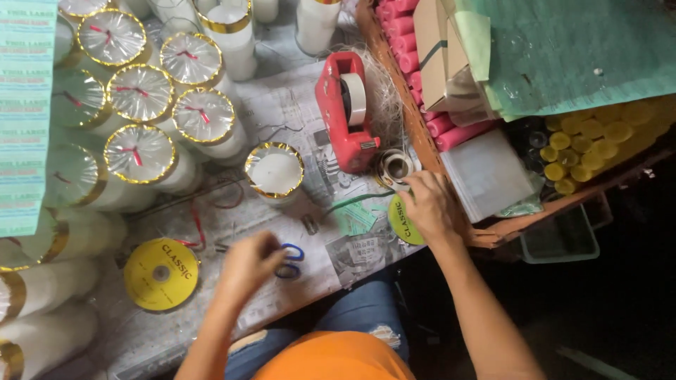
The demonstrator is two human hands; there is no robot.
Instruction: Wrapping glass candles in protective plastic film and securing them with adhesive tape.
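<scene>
Two hands work over the tabletop (282,105), which is covered with sheets of newspaper. The left hand (248,262) is curled over the blue-handled scissors (289,260), fingers bent at the loops; its motion blur hides whether they pass through them. The right hand (429,205) rests with fingers bent on a yellow disc (403,224), just beside a small reel of tape (393,167); whether it pinches anything I cannot tell. One red tape dispenser (345,112) stands beyond the reel. One open white candle (274,171) with a gold rim sits between the hands, farther back. About seven wrapped candles (141,93), each closed with clear film and a red tie, crowd the upper left, and more white ones lie on their sides at the left edge, cut off. A second yellow disc (160,274) lies near the left hand. At right a wooden tray (415,134) holds pink candles (401,28) and many yellow caps (584,148), partly hidden under green paper (577,49). The lower right is dark.
</scene>
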